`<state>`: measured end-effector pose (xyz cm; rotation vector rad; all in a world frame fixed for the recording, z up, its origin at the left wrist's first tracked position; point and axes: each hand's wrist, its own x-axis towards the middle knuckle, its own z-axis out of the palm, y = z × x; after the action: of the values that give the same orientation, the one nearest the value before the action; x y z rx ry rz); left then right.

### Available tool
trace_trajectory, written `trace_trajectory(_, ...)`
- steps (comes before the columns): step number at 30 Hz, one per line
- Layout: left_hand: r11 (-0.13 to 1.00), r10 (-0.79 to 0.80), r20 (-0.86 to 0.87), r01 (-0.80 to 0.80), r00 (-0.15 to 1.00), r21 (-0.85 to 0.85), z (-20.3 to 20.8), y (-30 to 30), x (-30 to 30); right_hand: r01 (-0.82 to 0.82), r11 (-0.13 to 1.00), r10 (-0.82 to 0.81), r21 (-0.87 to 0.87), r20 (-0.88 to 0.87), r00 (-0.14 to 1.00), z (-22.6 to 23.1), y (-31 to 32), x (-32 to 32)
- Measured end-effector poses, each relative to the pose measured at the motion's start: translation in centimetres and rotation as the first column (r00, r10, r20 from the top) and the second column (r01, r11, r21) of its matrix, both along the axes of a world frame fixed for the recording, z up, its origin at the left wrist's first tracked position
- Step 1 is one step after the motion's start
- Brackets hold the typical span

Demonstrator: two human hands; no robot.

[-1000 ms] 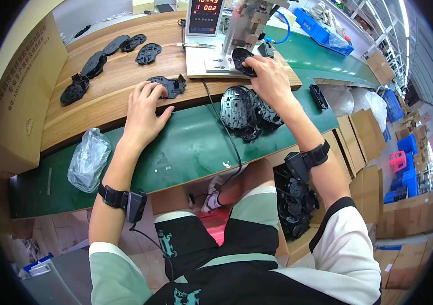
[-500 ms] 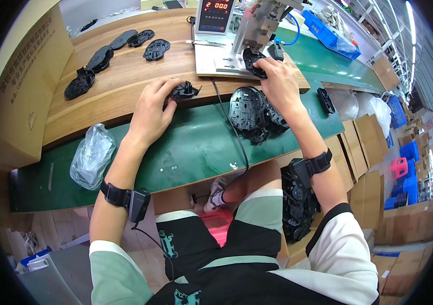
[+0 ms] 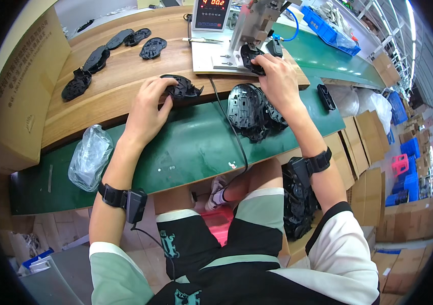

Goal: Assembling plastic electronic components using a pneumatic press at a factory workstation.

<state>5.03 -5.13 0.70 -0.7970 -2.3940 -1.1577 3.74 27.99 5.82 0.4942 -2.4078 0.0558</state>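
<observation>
Since the earlier frame, left hand [image 3: 147,104] has closed its fingers on a black plastic part [image 3: 182,87] at the wooden tabletop's [image 3: 99,101] front edge; the part lies at 2 o'clock from the palm, long axis running left to right. Heap of black parts [image 3: 251,109] sits between the hands. Right hand [image 3: 277,79] pinches another black piece [image 3: 249,55] under the press fixture [image 3: 257,20], at 10 o'clock from it.

Open green belt [image 3: 175,152] lay at six o'clock of the left hand [image 3: 147,107]. A pile of black plastic parts [image 3: 252,109] and a black cable [image 3: 231,132] blocked its three o'clock; a crumpled plastic bag [image 3: 89,155] sat at eight.
</observation>
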Motion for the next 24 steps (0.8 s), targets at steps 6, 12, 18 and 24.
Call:
trace_trajectory(6,1.0,0.003,-0.075,-0.003,0.997,-0.008,-0.22,-0.11,-0.27,0.008,1.0,-0.008,0.007,-0.004,1.0,0.05,-0.12,-0.01)
trace_trajectory(12,1.0,0.0,-0.028,0.001,1.0,0.029,-0.35,-0.04,-0.35,0.006,1.0,-0.006,0.002,0.0,1.0,0.13,-0.2,0.01)
trace_trajectory(18,0.997,-0.007,-0.098,0.0,0.995,-0.072,-0.39,-0.38,-0.65,0.014,1.0,-0.014,0.016,0.017,1.0,0.47,-0.23,-0.04)
trace_trajectory(24,0.99,-0.012,-0.146,-0.009,0.989,-0.141,-0.4,-0.7,-0.74,-0.002,1.0,0.001,0.015,0.037,0.999,0.89,-0.14,-0.16)
